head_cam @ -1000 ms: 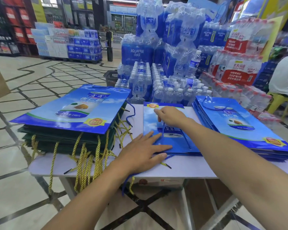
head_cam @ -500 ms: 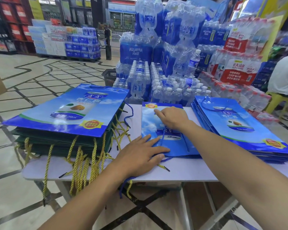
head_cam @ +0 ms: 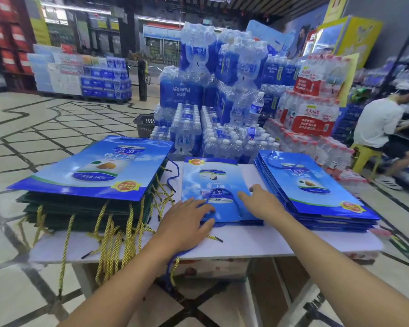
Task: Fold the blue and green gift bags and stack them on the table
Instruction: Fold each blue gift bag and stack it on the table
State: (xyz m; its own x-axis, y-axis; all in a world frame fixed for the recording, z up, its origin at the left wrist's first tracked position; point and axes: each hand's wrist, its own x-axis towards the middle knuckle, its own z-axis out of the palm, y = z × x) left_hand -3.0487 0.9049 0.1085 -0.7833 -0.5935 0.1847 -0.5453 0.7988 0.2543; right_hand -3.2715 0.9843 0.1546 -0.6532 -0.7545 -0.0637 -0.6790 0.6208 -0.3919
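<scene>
A folded blue gift bag (head_cam: 213, 182) lies flat at the middle of the white table (head_cam: 269, 241), on a thin pile of like bags. My left hand (head_cam: 187, 220) rests flat on its near left corner, fingers spread. My right hand (head_cam: 260, 201) lies flat on its near right part, beside the blue cord handle. To the left, a blue bag (head_cam: 97, 171) tops a pile of dark green bags (head_cam: 80, 213) with gold cord handles. A stack of blue bags (head_cam: 314, 190) fills the table's right side.
Shrink-wrapped packs of water bottles (head_cam: 222, 109) rise just behind the table. A person (head_cam: 383, 128) sits on a yellow stool at the right by shelves. A dark basket (head_cam: 144, 123) stands on the tiled floor. Cardboard boxes sit under the table.
My right hand has slid back from the far part of the middle bag toward its near edge. My left hand stays on the near left corner. My view has tilted up.
</scene>
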